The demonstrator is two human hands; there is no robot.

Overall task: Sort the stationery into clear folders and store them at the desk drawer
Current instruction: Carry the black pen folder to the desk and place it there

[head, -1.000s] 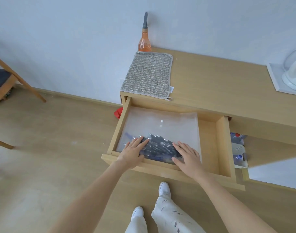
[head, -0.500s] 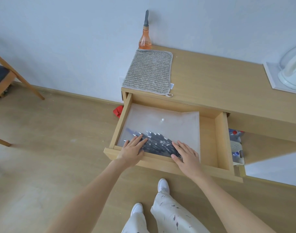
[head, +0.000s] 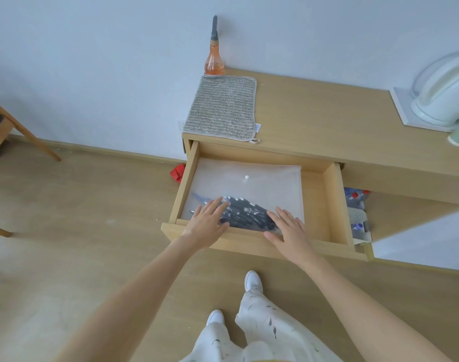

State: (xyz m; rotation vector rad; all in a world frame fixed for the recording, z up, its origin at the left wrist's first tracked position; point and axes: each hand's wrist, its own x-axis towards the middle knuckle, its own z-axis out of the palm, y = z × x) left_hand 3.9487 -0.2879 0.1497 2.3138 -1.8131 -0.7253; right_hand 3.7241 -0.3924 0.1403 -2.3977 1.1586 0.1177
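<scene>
Storing step, nearly done: clear folder [head: 249, 189] flat in the open drawer [head: 335, 205] of the counter [head: 327, 121], dark pens [head: 246, 214] bunched at its near edge. Left hand [head: 206, 220] and right hand [head: 288, 227] flat, fingers straight, pressing (holding nothing). Next, likely: lifting both 2 clear, then pushing shut.
</scene>
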